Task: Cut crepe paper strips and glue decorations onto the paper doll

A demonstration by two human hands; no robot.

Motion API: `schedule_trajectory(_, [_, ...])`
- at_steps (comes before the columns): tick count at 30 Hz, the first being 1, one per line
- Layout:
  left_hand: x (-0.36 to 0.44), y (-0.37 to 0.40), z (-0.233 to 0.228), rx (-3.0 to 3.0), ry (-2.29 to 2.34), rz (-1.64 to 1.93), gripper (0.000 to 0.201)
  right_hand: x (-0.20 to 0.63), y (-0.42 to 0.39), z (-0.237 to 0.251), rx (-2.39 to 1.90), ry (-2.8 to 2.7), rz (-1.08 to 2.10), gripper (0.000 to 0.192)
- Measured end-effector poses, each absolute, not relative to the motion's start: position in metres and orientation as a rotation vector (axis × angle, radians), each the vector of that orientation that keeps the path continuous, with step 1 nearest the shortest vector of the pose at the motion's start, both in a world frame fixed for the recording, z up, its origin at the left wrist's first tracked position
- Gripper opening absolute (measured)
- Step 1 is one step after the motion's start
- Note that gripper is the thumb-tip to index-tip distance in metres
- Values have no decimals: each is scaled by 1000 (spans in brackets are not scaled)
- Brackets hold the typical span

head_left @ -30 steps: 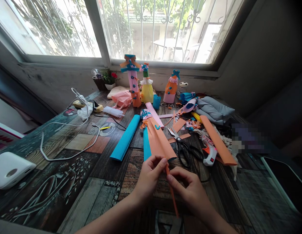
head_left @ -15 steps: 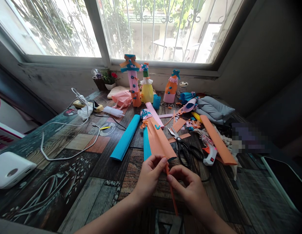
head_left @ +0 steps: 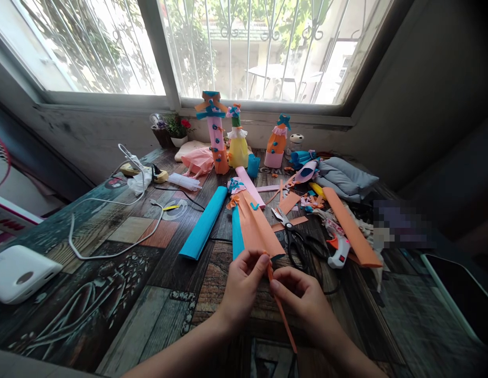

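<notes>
Both hands pinch a thin orange paper strip (head_left: pixel 281 310) near the counter's near edge: left hand (head_left: pixel 241 289) grips the top end, right hand (head_left: pixel 302 299) closes on it just below. Versus a second ago, the strip's free tail swings rightward and the right fingers curl in tighter; the strip is being worked between the fingertips. Orange-and-blue paper figure (head_left: pixel 253 226) lies just beyond, scissors (head_left: pixel 297 239) beside it.

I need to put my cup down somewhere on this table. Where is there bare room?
Bare table lies between the white cable, the blue paper roll and the near edge. Right of the scissors, around the glue gun, paper scraps crowd it.
</notes>
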State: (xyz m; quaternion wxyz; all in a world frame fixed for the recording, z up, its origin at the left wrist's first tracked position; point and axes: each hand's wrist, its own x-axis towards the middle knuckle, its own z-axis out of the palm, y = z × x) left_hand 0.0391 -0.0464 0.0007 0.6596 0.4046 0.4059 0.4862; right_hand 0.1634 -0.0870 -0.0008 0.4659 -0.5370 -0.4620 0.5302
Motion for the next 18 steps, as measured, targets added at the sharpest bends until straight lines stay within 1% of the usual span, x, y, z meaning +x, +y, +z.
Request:
schedule_trajectory(6, [43, -44, -2, 961, 942, 1127, 23, 166, -85, 1, -1308, -1146, 1233, 23])
schedule_trajectory(10, [50, -38, 3, 1131, 1052, 1165, 19, 165, -80, 2, -1320, -1167, 1131, 24])
schedule_trajectory(14, [56, -26, 17, 1343, 1068, 1186, 16, 164, -71, 13, -1313, -1208, 1029, 29])
schedule_trajectory(18, [63, -11, 40, 1512, 991, 1275, 12, 166, -58, 37, -1279, -1248, 941, 28])
